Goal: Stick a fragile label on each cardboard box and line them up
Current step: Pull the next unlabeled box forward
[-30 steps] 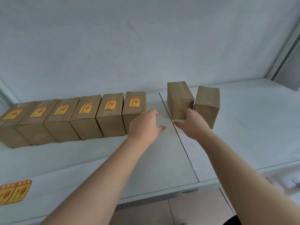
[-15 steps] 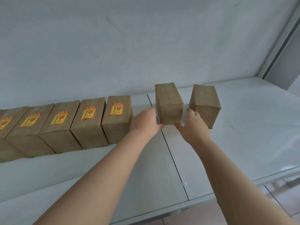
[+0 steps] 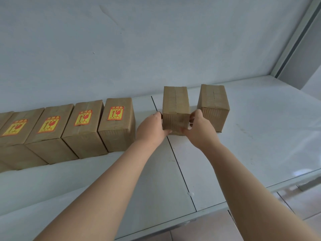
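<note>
Plain box point(image 3: 175, 105) between left fingers point(image 3: 156, 117) and right fingers point(image 3: 197, 115).

Packing or dispatch work area: long white worktable point(image 3: 260, 153) against bare white wall point(image 3: 156, 49); row of identical cardboard boxes point(image 3: 83, 133) bearing red-and-yellow fragile labels point(image 3: 115, 113); unlabelled box point(image 3: 175, 100) and plain box point(image 3: 214, 101) alongside; tiled floor point(image 3: 208, 228) below; grey metal frame point(image 3: 295, 40) at right

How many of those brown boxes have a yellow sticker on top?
4, all in the left row: far-left box, second box, third box, fourth box at its right end. A cut-off box at the frame edge may hide another.
</note>
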